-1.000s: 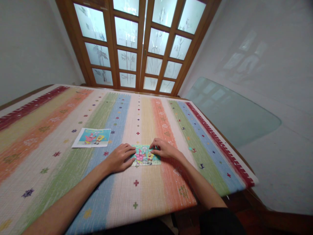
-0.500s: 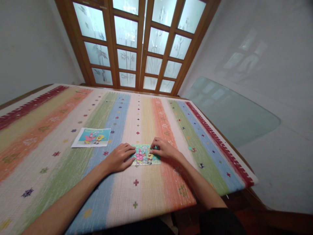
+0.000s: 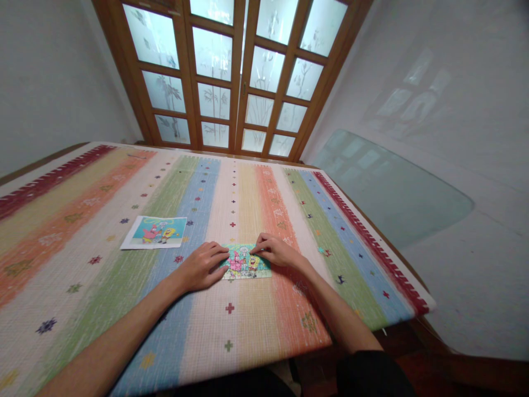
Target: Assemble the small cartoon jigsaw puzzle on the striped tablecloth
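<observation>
A small jigsaw puzzle (image 3: 243, 264) with pink, yellow and pale cartoon figures on a turquoise ground lies flat on the striped tablecloth in front of me. At its left edge rests my left hand (image 3: 205, 266), thumb and fingers apart, fingertips touching the border. My right hand (image 3: 273, 249) reaches over the upper right part of the puzzle, its thumb and index finger pinched together just above the yellow figure. Whatever is between those fingertips is too small to make out. The fingers hide part of the puzzle's upper right corner.
To the left lies a printed picture card (image 3: 157, 232) with similar cartoon figures. A striped tablecloth (image 3: 103, 298) covers the table, whose front edge is close to me. A thin small object (image 3: 136, 156) lies at the far left. Wooden glazed doors (image 3: 239, 82) stand behind.
My right thumb and index finger have come together and shifted slightly left and up, uncovering more of the yellow figure. My left hand has stayed in place.
</observation>
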The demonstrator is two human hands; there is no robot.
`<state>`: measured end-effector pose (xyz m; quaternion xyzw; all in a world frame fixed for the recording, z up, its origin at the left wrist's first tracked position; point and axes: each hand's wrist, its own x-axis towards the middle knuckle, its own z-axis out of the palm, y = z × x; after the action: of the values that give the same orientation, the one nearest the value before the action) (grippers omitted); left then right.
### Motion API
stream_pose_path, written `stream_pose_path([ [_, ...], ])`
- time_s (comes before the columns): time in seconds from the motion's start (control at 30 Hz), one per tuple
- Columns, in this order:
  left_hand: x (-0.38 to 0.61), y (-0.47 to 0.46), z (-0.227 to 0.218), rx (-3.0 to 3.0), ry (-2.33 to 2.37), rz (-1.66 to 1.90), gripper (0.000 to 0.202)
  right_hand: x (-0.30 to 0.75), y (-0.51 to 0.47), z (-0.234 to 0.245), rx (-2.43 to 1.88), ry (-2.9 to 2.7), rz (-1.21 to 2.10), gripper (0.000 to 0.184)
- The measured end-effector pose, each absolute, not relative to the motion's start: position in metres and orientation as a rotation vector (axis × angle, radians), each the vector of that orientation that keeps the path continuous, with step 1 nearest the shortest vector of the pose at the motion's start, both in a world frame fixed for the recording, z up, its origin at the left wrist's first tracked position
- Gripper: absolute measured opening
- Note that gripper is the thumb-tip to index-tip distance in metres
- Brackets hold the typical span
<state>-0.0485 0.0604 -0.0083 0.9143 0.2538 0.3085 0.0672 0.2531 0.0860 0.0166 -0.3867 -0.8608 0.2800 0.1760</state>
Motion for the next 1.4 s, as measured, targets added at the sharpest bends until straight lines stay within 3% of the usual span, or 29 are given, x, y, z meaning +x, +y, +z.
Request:
stream_pose_path([
  [0.97,-0.048,0.061,-0.005,2.762,0.739,0.940,0.022,0.249,0.062,0.016,-1.249,-2.442,0.532,0.020],
  [1.17,-0.048,0.062,-0.008,2.740,0.749,0.939,0.023,0.289,0.051,0.013,-1.379,-2.212,0.572,0.021],
  [1.4,-0.049,0.062,-0.006,2.747,0.745,0.945,0.023,0.373,0.040,0.019,-1.794,-1.929,0.234,0.025],
])
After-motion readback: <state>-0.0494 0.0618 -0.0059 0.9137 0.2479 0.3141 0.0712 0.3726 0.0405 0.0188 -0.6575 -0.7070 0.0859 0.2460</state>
